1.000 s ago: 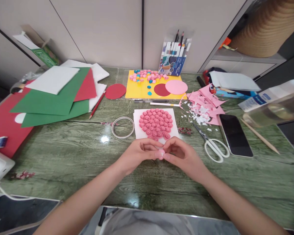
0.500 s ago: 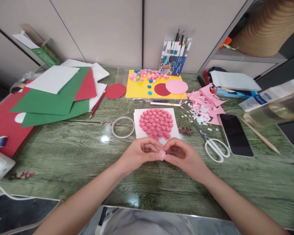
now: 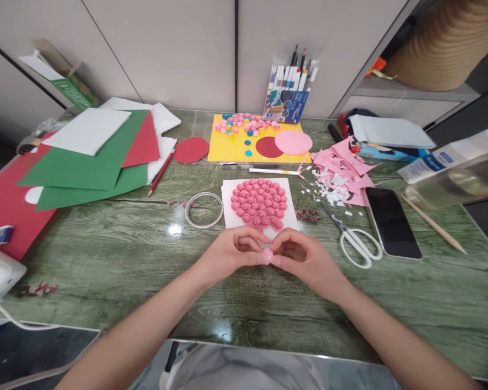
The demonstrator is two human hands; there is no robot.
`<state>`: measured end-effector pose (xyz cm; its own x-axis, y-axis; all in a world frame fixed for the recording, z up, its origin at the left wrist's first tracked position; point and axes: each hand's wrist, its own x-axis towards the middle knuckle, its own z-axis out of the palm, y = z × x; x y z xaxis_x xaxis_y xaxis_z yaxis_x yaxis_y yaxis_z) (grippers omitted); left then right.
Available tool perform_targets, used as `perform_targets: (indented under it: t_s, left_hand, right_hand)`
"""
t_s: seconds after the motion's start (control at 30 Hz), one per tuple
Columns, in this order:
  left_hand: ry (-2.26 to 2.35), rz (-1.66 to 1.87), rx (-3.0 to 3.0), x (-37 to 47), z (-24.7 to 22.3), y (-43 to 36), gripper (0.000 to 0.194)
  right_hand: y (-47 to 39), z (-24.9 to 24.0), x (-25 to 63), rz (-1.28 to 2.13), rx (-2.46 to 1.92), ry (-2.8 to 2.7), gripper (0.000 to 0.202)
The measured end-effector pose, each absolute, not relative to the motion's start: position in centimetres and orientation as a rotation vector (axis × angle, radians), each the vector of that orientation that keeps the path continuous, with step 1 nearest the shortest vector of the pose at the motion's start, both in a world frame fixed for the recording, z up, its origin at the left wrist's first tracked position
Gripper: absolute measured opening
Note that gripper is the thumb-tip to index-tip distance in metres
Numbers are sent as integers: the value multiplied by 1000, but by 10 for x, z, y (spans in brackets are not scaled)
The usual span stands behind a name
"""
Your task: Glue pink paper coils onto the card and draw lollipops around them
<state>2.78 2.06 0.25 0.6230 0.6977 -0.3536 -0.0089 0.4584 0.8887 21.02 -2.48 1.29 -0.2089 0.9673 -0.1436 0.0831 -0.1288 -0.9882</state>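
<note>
Between the fingertips of both hands is a small pale pink paper coil (image 3: 267, 254), partly covered by the fingers. My left hand (image 3: 235, 250) pinches it from the left, and my right hand (image 3: 304, 257) pinches it from the right. Just beyond the fingers lies a white sheet (image 3: 290, 221) bearing a rounded cluster of dark pink paper coils (image 3: 258, 201); the hands hide its near edge. To the left of the sheet rests a roll of narrow tape (image 3: 204, 210). White-handled scissors (image 3: 355, 241) lie to the right of my right hand.
A yellow sheet (image 3: 231, 151) at the back carries small coloured coils and paper ovals. Pink scraps (image 3: 345, 168), a phone (image 3: 392, 222), a wooden stick (image 3: 434, 225) and a clear bottle (image 3: 455, 181) are on the right. Green sheets (image 3: 77, 168) and a red pencil (image 3: 161, 173) lie left.
Both hands stay in nearly the same place, still pinching the small pink coil, which has shifted very slightly. Nothing else on the table has moved.
</note>
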Motion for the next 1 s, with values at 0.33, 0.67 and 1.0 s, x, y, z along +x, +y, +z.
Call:
perform_targets:
  t_s: [0.33, 0.67, 1.0]
  left_hand:
    - [772, 536, 943, 30, 3, 18, 23]
    - [778, 505, 1080, 29, 4, 21, 25]
    - [742, 472, 950, 30, 1, 24, 23]
  right_hand:
    - [-23, 16, 213, 1459, -1226, -1335, 11]
    - [-26, 16, 213, 1489, -1254, -1323, 12]
    - [-24, 15, 212, 1614, -1210, -1198, 16]
